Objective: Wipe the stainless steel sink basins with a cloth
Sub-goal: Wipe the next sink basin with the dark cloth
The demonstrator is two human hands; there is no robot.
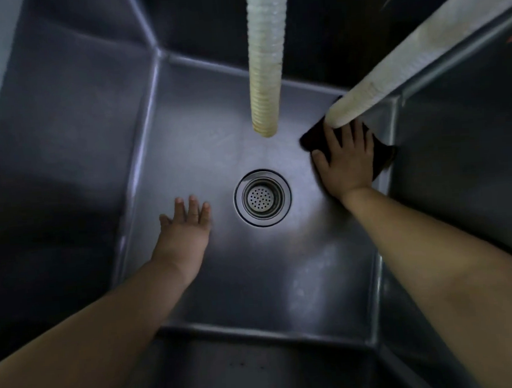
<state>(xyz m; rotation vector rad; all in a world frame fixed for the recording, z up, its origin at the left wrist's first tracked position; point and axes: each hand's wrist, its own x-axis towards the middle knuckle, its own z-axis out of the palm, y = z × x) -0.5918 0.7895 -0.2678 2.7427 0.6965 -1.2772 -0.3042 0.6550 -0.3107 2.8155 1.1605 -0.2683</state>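
Head view: we press our right hand (pixel 346 161), fingers (pixel 332 136) spread flat, on the dark cloth (pixel 379 153) in the sink basin (pixel 209 142); our left hand (pixel 185 228) hovers open.

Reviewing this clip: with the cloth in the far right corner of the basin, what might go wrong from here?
1. The right hand presses the dark cloth right under the end of the slanted hose; a further stroke may knock it.
2. The left hand lies open near the drain, and it might slip if the basin floor is wet.
3. The ribbed hose hangs over the floor and may hinder wiping there.
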